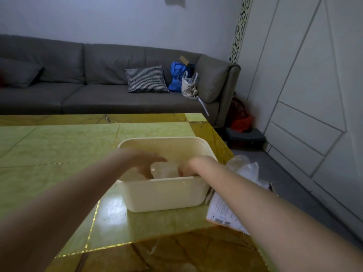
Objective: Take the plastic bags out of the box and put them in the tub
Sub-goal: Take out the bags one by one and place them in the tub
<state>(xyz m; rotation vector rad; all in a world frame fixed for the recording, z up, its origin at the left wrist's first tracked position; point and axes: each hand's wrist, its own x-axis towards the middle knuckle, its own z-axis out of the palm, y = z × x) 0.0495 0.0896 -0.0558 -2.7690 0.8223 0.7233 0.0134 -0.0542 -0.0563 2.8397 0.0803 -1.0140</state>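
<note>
In the tub (165, 195): both hands, plastic bags (165, 169)

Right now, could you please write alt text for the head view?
Both hands, left hand and right hand, reach into a cream tub on a yellow-green table, touching clear plastic bags. More plastic and a labelled box lie to the right; a grey sofa stands behind.

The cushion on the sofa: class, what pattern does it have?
A black-and-white houndstooth check, on the cushion, seen in the head view.

tub (163, 195) — cream | table (59, 150) — green-gold marble | cushion (147, 79) — black-white houndstooth
</note>
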